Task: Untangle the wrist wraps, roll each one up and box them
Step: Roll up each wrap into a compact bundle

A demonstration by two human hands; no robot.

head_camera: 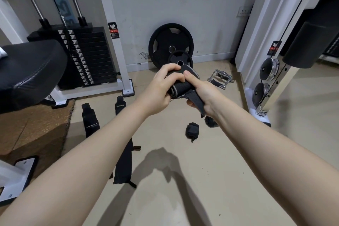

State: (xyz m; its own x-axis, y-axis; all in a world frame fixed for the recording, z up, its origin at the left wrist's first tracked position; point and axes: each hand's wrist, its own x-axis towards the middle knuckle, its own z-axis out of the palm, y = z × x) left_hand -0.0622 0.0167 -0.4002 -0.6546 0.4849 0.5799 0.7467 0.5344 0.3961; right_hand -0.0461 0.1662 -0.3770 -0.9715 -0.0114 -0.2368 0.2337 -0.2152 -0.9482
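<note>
Both hands hold a black wrist wrap with grey edging [180, 86] up in front of me, partly rolled. My left hand [161, 91] grips the rolled part with fingers curled over its top. My right hand [201, 93] pinches it with the thumb on top, and the loose end [197, 102] hangs below that palm. On the floor lie a rolled black wrap [191, 130], a second roll [210, 121] half hidden by my right wrist, and three flat wraps: a short one [90, 120], a lettered one [120, 105] and a long one [124, 163]. No box shows.
A black padded bench [31, 71] and a weight stack [91, 57] stand at the left. Two weight plates [170, 44] lean on the wall. A chrome cable handle [220, 78] lies on the beige floor, and a white machine frame [264, 79] rises at the right.
</note>
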